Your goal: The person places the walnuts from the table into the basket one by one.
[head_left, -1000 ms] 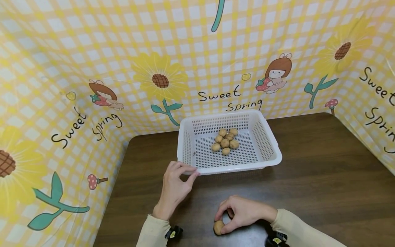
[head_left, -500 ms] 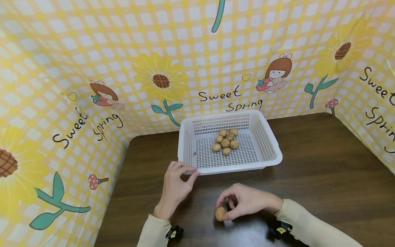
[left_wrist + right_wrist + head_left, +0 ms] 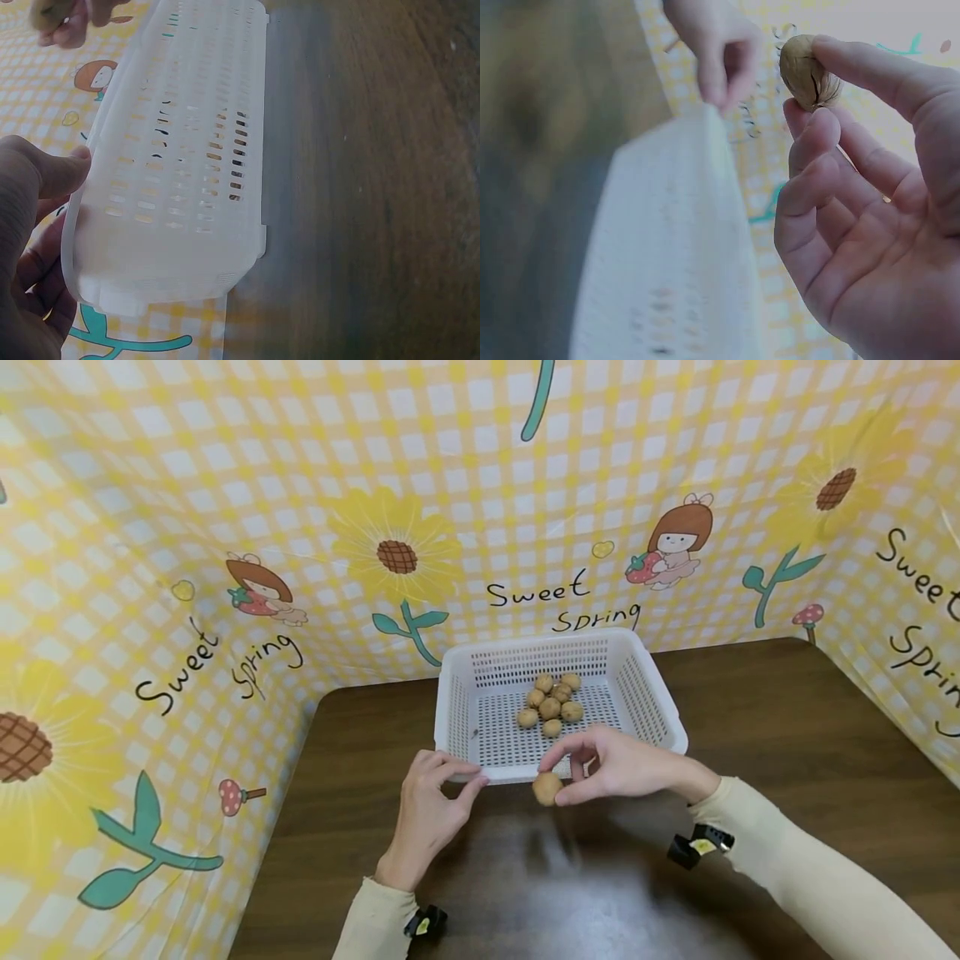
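Note:
My left hand point(image 3: 427, 814) pinches the rim of a white plastic basket point(image 3: 448, 693) at its near left corner; in the left wrist view the thumb point(image 3: 64, 172) lies on the outside of the wall. With thumb and fingertips my right hand point(image 3: 633, 764) holds a walnut point(image 3: 547, 788), tan and rounded. It overlaps the basket's front rim in the head view. A dark crack shows in its shell in the right wrist view. Several similar walnuts point(image 3: 550, 708) lie bunched on the slotted floor of the basket.
The basket stands on a dark wooden table point(image 3: 765, 760), near its far edge. A yellow checked cloth point(image 3: 480, 527) with printed flowers hangs behind and at both sides. Black straps with small devices point(image 3: 699, 846) sit at both wrists.
My right hand has lifted the walnut off the table and carried it forward to the basket's front rim. The left hand has kept its grip on the corner.

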Available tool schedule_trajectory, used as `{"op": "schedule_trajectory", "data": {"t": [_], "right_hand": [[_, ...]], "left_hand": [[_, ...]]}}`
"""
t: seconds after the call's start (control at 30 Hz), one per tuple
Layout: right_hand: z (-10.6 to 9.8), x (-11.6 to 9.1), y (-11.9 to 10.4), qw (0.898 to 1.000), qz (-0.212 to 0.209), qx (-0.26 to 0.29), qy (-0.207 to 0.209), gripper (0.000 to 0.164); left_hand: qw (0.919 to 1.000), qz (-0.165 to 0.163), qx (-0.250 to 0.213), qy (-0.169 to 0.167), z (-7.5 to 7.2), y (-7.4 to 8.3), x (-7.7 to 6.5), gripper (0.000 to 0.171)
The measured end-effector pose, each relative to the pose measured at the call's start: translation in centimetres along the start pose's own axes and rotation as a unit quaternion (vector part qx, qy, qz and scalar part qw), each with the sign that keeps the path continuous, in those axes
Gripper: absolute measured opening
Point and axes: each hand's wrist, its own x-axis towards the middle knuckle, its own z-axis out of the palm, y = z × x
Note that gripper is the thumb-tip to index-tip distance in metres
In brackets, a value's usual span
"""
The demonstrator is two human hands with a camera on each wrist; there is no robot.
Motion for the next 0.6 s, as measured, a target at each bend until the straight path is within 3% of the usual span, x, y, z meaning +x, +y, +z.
{"op": "schedule_trajectory", "data": {"t": [0.3,0.6], "right_hand": [[-5.1,2.3,-0.7,0.996,0.028,-0.037,0.071,0.04],[-9.9,4.9,2.0,0.981,0.112,-0.086,0.135,0.046]], "left_hand": [[1.0,-0.007,0.002,-0.001,-0.4,0.2,-0.1,0.018],[0.9997,-0.02,0.0,-0.013,-0.1,0.4,0.0,0.016]]}}
